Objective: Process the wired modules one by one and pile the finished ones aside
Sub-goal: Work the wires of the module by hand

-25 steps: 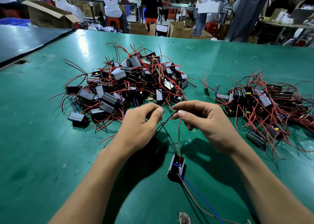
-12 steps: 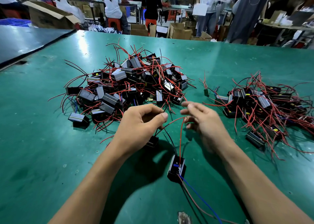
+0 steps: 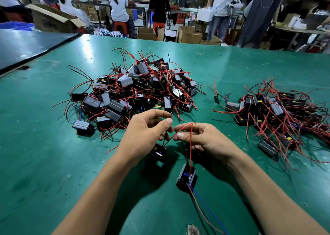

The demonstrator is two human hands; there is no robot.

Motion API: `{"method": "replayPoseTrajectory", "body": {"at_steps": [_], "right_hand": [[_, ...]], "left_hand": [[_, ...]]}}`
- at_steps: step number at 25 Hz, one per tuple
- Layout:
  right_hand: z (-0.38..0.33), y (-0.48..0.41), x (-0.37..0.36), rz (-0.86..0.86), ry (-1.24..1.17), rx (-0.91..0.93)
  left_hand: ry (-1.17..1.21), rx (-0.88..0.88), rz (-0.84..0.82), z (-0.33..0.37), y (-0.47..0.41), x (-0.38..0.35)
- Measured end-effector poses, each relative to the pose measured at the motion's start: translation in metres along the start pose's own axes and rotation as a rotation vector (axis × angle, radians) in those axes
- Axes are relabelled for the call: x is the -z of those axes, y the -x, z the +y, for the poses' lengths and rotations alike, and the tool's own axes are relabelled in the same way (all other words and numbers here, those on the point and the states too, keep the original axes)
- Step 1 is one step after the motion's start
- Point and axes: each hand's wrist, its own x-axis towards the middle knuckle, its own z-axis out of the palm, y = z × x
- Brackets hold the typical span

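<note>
Now: left hand (image 3: 144, 133) pinches a black lead (image 3: 164, 141), right hand (image 3: 205, 142) pinches the red lead (image 3: 190, 145), lifting both clear for work. Module (image 3: 186, 176) rests on the mat (image 3: 53, 163) below; finished pile (image 3: 278, 113), I judge, right.

the person's left forearm (image 3: 92, 190) and right forearm (image 3: 267, 190) are bare along all of their visible length, from the bottom edge of the view up to the wrists. the left hand (image 3: 142, 133) and right hand (image 3: 205, 140) are bare as well. the thumbnail on each hand is cut short and rounded, ending about level with the fingertip.
</note>
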Motion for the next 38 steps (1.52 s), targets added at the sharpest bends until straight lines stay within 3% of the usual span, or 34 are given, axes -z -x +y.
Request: {"method": "replayPoseTrajectory", "body": {"at_steps": [10, 24, 29, 38], "right_hand": [[0.013, -0.009, -0.003, -0.064, -0.026, 0.228], [0.012, -0.005, -0.005, 0.084, 0.054, 0.341], [0.006, -0.003, -0.005, 0.133, 0.126, 0.477], [-0.002, 0.005, -0.002, 0.038, 0.366, 0.536]], "left_hand": [[-0.056, 0.092, 0.056, 0.0, -0.005, -0.004], [0.058, 0.134, 0.065, 0.002, -0.006, -0.007], [0.126, 0.178, 0.016, 0.005, -0.005, -0.005], [0.103, 0.172, -0.092, 0.005, -0.003, -0.004]]}}
